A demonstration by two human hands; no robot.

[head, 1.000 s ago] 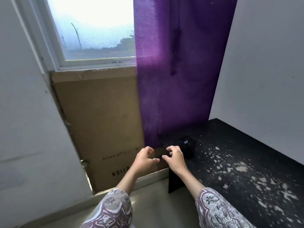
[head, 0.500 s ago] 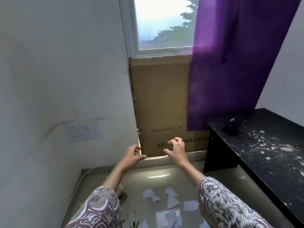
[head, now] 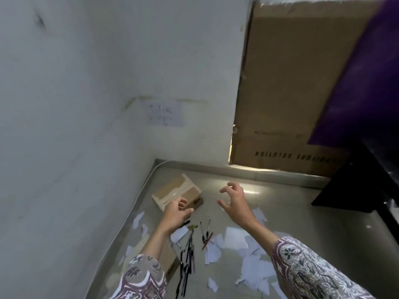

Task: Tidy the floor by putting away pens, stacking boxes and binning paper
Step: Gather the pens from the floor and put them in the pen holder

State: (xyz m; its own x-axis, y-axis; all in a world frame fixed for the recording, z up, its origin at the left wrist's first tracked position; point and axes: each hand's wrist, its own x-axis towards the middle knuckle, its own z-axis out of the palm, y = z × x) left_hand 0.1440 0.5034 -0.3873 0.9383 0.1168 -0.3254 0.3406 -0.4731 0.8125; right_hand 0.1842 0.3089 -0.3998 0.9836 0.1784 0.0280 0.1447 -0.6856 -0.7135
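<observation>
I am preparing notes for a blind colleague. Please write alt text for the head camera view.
Two bare hands, left hand and right hand, hover with curled fingers, holding nothing, above a littered floor. Below lie scattered pens, torn paper pieces and a small cardboard box near the white wall.

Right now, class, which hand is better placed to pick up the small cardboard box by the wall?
Left. The left hand hovers at the small cardboard box, empty; the right hand is farther away.
</observation>
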